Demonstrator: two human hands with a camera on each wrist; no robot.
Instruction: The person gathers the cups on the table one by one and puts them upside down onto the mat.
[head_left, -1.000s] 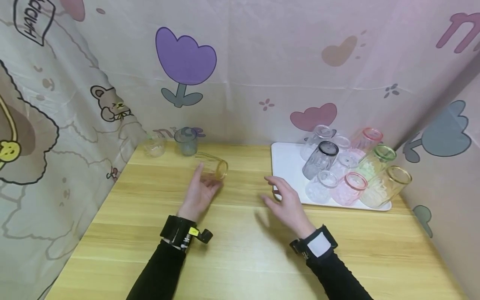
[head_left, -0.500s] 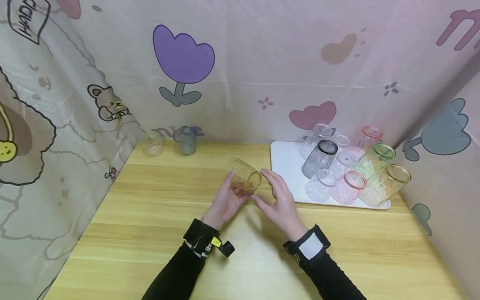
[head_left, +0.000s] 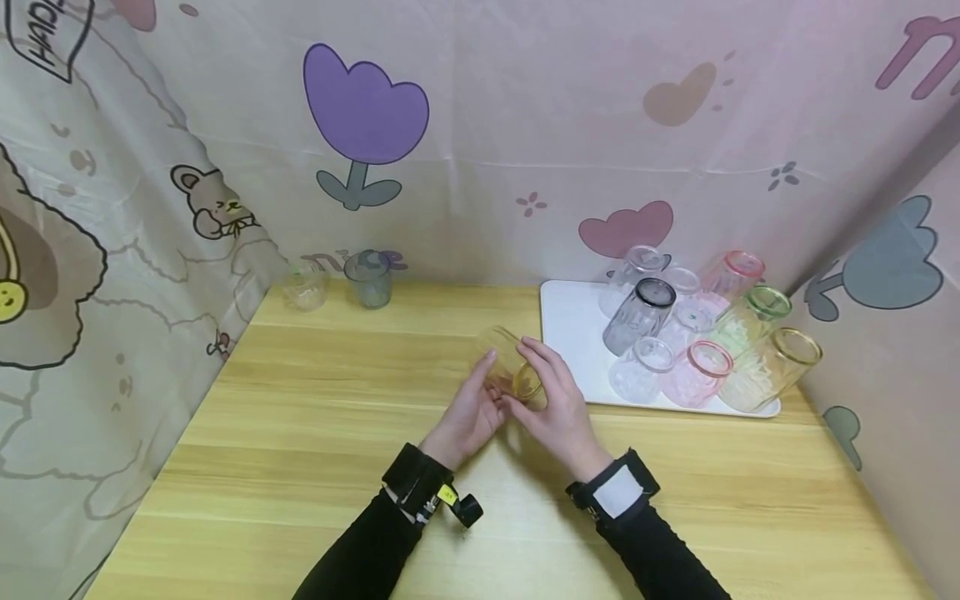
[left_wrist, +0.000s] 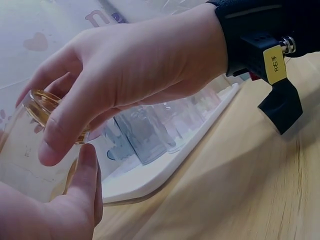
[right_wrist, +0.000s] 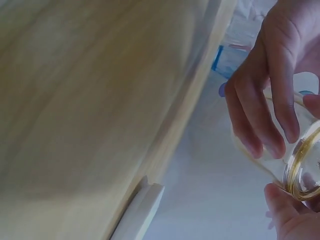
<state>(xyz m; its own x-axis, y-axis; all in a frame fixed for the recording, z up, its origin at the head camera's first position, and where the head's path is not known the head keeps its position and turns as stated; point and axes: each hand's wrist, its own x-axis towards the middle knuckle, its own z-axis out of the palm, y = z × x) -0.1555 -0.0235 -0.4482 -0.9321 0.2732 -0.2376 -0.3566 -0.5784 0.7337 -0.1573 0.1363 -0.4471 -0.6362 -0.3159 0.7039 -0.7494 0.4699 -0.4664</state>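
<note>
A clear yellow-tinted glass point(head_left: 498, 343) is held tilted between both hands over the table's middle. My left hand point(head_left: 468, 417) grips its side, thumb on the near face and fingers underneath. My right hand point(head_left: 561, 408) grips the end with the thick golden ring, fingers over the top and thumb below. In the left wrist view, the right hand point(left_wrist: 125, 65) reaches over the glass point(left_wrist: 30, 150) from above. The right wrist view shows the glass's golden ring point(right_wrist: 301, 165) between the left hand point(right_wrist: 270, 85) above and the right thumb point(right_wrist: 280, 205) below.
At the right, a white tray point(head_left: 566, 333) bears several glasses: clear, a grey one point(head_left: 641, 317), pink, green point(head_left: 757, 317) and yellow point(head_left: 780, 367). A greyish-blue glass point(head_left: 369, 279) and a clear glass point(head_left: 305, 286) stand at the back left. A patterned curtain point(head_left: 480, 125) closes the back.
The left hand has carried the yellow glass rightward from the back left to the middle. The right hand has moved slightly left and now grips the glass too.
</note>
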